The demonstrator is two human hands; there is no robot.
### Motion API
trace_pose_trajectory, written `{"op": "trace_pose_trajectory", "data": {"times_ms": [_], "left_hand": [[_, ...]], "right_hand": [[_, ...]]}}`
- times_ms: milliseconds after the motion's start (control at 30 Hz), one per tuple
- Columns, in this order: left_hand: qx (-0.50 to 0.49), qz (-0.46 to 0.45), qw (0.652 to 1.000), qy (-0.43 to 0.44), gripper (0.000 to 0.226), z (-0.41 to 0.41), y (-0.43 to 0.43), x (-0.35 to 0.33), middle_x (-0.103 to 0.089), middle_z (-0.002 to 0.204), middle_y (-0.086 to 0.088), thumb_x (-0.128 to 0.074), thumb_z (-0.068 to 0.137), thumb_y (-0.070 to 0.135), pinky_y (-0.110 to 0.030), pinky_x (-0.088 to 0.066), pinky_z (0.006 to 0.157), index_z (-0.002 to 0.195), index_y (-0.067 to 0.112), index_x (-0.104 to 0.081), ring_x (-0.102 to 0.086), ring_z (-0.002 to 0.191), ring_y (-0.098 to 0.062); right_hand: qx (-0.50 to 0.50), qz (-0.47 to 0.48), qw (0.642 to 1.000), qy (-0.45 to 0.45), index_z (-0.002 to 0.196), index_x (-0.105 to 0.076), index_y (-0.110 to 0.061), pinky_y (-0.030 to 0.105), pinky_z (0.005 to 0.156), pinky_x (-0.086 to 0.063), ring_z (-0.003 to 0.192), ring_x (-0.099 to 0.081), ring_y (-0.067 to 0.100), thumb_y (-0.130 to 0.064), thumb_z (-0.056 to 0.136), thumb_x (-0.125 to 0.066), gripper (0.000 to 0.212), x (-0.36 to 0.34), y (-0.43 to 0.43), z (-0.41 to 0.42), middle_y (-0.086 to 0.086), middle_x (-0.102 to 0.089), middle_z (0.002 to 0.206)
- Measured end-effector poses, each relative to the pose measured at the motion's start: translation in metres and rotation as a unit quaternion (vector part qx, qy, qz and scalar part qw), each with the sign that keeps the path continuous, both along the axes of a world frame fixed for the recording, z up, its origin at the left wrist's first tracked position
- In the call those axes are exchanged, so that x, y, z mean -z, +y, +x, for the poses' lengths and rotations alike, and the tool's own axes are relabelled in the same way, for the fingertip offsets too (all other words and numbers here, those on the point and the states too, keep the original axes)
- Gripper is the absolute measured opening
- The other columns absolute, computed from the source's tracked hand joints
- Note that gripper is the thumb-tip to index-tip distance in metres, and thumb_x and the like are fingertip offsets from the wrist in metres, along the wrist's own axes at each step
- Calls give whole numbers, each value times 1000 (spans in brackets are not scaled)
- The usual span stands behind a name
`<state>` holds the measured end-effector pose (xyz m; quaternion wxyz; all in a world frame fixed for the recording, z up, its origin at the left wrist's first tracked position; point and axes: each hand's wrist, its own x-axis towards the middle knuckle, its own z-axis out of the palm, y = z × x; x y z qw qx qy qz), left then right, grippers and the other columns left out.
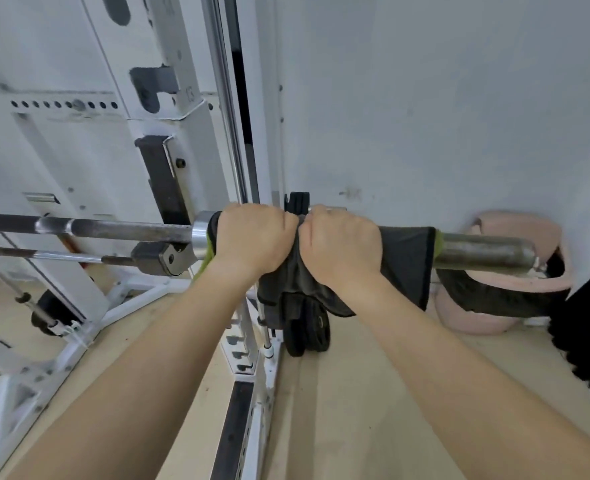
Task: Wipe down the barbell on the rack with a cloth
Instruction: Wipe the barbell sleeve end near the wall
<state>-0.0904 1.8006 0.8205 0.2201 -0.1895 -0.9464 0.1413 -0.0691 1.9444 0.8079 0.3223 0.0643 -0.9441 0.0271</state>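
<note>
Barbell lies level across the white rack, its dark shaft running in from the left edge. The shaft sits on a black hook just inside the bright steel collar. The thick sleeve reaches right toward the wall, its outer end bare and dull grey.

Cloth: dark grey with a yellow-green edge, draped over the sleeve between the collar and the bare end. Folds hang below the bar, and a flat panel drops on the right side.

Left hand: knuckles up, fingers curled over the top of the sleeve, gripping the cloth right beside the collar. A strip of green edge shows under the wrist.

Right hand: same overhand grip, fingers wrapped round the cloth and sleeve. It sits beside the left hand, and the two touch at the thumb side. Fingertips of both hands are hidden behind the bar.

Both forearms are bare and reach up from the bottom of the view.

Below the hands, small black weight plates stand on edge on the pale wooden floor by the rack's foot. A pink padded object rests against the wall behind the sleeve end. A second, thinner bar runs under the barbell on the left.
</note>
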Motion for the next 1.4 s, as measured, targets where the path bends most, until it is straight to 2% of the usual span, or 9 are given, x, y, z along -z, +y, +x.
{"op": "trace_pose_trajectory", "data": {"times_ms": [167,433,600,733,900,1033,1133,1267,1400], "left_hand": [[-48,194,973,111,37,13,33,19,-56,67,1,-34,97,28,-39,-30,69,66,19,-53,-50,66,-26],[33,267,960,73,36,30,114,26,-63,86,-2,-36,98,31,-41,-36,82,85,15,-66,-54,82,-26],[117,366,923,33,19,39,102,15,-64,101,8,-53,94,28,-36,-39,87,104,30,-69,-56,97,-18],[156,419,894,-35,25,64,99,9,-59,100,7,-61,84,10,-39,-46,85,100,29,-64,-56,96,-19],[184,480,849,-119,36,113,107,2,-57,96,10,-58,73,-3,-42,-49,83,89,30,-57,-53,94,-15],[194,506,829,-138,29,159,108,-6,-62,95,10,-65,72,7,-37,-49,85,88,29,-56,-57,95,-11],[158,554,794,-197,30,193,98,-7,-60,94,19,-62,72,8,-26,-47,82,92,29,-53,-57,92,-5],[60,574,800,-165,33,229,76,7,-57,88,10,-57,78,1,-33,-45,76,99,26,-52,-54,82,-15],[-24,600,794,-101,36,266,39,21,-59,89,12,-60,80,3,-28,-48,76,103,30,-55,-57,85,-7]], "right_hand": [[-17,38,999,-11,84,-62,-18,35,60,-36,64,-60,25,-43,100,-26,47,3,52,14,0,-66,74],[97,-1,995,-16,78,-60,-15,34,57,-31,63,-56,31,-39,103,-32,44,0,166,30,8,-67,74],[111,-74,991,-18,78,-63,-10,40,64,-45,66,-47,26,-33,101,-31,46,1,182,38,12,-66,77],[92,-99,991,-16,124,-61,-17,48,93,-45,101,-61,34,-22,93,-41,37,2,156,53,10,-68,117],[-127,-120,977,-122,147,-42,-31,45,116,-27,139,-27,27,-11,81,-60,71,-13,132,85,0,-32,156],[-261,-196,925,-195,116,-67,-32,46,111,-38,130,-43,16,-7,79,-61,45,-18,130,109,-15,-54,133],[-246,-218,926,-186,112,-69,-33,40,98,-48,109,-59,12,-10,82,-64,38,-15,131,134,-14,-68,112],[-249,-169,936,-183,93,-63,-40,47,100,-39,93,-58,14,-23,78,-60,23,-13,112,163,-13,-67,91],[-290,-153,910,-252,90,-59,-36,43,94,-34,87,-53,14,-31,77,-59,15,-14,70,194,-10,-61,89]]}}
